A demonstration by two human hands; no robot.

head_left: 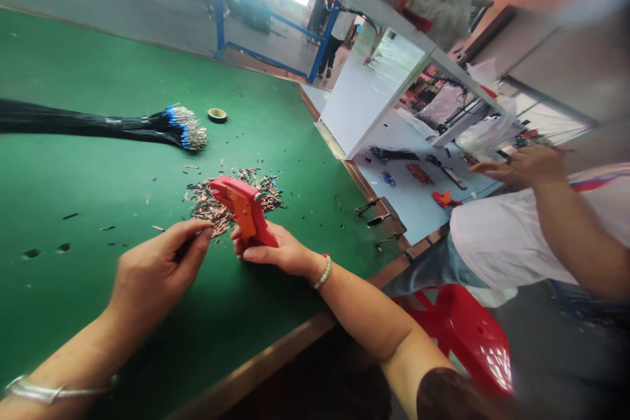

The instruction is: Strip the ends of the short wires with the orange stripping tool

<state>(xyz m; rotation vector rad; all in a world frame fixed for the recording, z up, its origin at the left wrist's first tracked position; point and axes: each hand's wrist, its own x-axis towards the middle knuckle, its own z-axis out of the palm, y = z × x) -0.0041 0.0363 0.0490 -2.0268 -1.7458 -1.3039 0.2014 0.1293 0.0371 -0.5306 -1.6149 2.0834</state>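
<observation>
My right hand (266, 248) is wrapped round the handles of a red and orange wire stripper (242, 205), its head tilted up to the left. Beyond the tool, a loose pile of wire offcuts (211, 207), copper-coloured and black, lies on the green tabletop. My left hand (157, 262) is just left of the tool with thumb and forefinger pinched together near the pile. What sits in that pinch, if anything, is too small to make out. Farther back on the left lies a thick bundle of black wires (98, 125) with blue and silvery terminals (187, 128) at its end.
A roll of tape (217, 115) lies beside the bundle's end. To the right, a co-worker (522, 223) stands at another bench (418, 210) with wires and a red tool (445, 198). A red stool (472, 335) is below. A white panel (364, 98) divides the benches.
</observation>
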